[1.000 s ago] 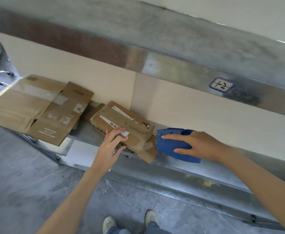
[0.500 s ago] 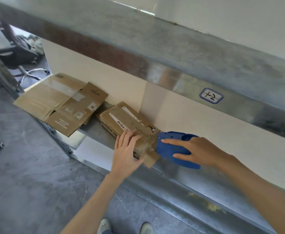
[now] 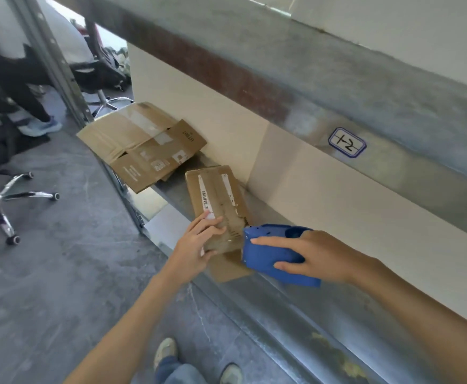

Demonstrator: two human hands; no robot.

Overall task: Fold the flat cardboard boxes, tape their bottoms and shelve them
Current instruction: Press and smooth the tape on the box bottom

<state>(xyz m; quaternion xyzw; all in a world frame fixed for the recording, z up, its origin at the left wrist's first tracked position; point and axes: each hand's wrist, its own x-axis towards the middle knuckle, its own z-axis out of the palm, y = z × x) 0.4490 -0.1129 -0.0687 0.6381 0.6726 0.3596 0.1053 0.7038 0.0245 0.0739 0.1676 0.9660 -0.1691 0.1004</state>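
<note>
A small brown cardboard box [image 3: 217, 198] with white barcode labels lies on the metal shelf [image 3: 268, 295], one loose flap hanging over the shelf's front edge. My left hand [image 3: 196, 245] presses on the box's near end, fingers spread over a label. My right hand [image 3: 307, 256] grips a blue tape dispenser [image 3: 268, 253] whose front touches the box's near right corner. Further left on the shelf lie flattened cardboard boxes [image 3: 140, 145], jutting out past the shelf's edge.
An upper shelf beam with a handwritten label [image 3: 347, 142] runs overhead. A steel upright [image 3: 57, 67] stands at the left. Office chairs [image 3: 7, 189] and a seated person's legs [image 3: 24, 87] are on the grey floor at left. My shoes [image 3: 165, 353] show below.
The view has swung left, bringing the chairs and upright into sight. The small box has turned so its long side points away from me. Both hands stay on the box and the dispenser.
</note>
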